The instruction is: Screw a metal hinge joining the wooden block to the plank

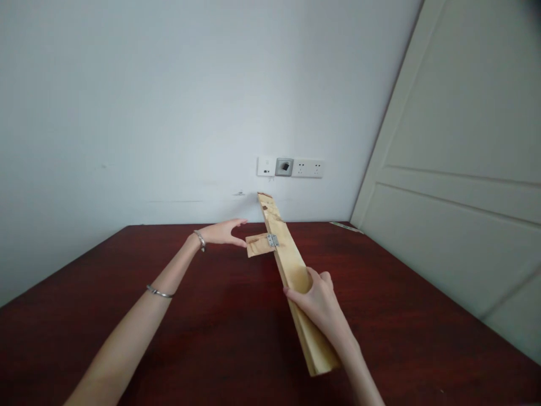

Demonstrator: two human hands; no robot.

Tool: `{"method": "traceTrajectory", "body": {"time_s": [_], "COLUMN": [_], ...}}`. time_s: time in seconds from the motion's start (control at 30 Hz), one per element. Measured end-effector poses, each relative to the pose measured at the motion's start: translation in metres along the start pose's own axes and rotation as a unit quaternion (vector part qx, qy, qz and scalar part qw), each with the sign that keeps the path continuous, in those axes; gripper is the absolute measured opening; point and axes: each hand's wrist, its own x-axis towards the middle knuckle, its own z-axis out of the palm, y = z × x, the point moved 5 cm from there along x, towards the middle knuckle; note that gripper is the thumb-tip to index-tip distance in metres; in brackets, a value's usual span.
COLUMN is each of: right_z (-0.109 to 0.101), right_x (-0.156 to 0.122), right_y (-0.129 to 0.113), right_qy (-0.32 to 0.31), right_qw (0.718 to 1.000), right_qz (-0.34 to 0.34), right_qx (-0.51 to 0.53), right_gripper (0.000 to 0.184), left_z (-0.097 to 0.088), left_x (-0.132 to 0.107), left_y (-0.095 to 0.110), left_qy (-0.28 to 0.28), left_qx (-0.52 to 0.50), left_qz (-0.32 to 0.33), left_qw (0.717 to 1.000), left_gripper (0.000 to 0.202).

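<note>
My right hand grips a long pale wooden plank near its lower half, thumb on the left edge and fingers over the far side. The plank slants from the wall toward me. A small metal hinge joins a short wooden piece to its left edge, and that piece sticks out to the left. My left hand, with bracelets on the wrist and forearm, reaches in beside the short piece. Its fingers are apart, and the thumb tip comes close to the wood; whether it touches I cannot tell.
A dark red table top spreads beneath the plank. Behind it rises a white wall with socket plates. A pale panelled door stands along the right side. A thin flat strip lies at the table's back right edge.
</note>
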Motion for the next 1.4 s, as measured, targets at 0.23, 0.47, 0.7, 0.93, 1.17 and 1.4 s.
{"method": "traceTrajectory", "body": {"time_s": [0.23,0.47,0.7,0.93,1.17,1.4], "right_z": [-0.059,-0.105,-0.127,-0.122,-0.113,-0.111], "right_x": [0.026,0.045,0.057,0.063,0.065,0.063], "right_y": [0.081,0.164,0.215,0.230,0.247,0.253], "right_qy": [0.040,0.073,0.059,0.034,0.029,0.019], "right_qw": [0.998,0.991,0.987,0.990,0.993,0.992], "right_qz": [0.002,0.014,0.010,0.017,0.016,-0.002], "right_qx": [-0.039,-0.112,-0.149,-0.139,-0.117,-0.126], "right_gripper": [0.069,0.064,0.067,0.068,0.066,0.067], "left_z": [0.006,0.038,0.057,0.067,0.068,0.075], "left_x": [0.035,0.071,0.080,0.081,0.074,0.074], "left_y": [0.017,0.003,-0.009,-0.010,-0.006,-0.004], "left_qy": [0.101,0.093,0.065,0.060,0.063,0.052], "left_qx": [-0.018,-0.059,-0.036,-0.025,-0.008,-0.013], "left_qz": [0.056,0.059,0.055,0.070,0.065,0.069], "left_qw": [0.993,0.992,0.996,0.995,0.996,0.996], "left_gripper": [0.072,0.056,0.050,0.048,0.042,0.039]}}
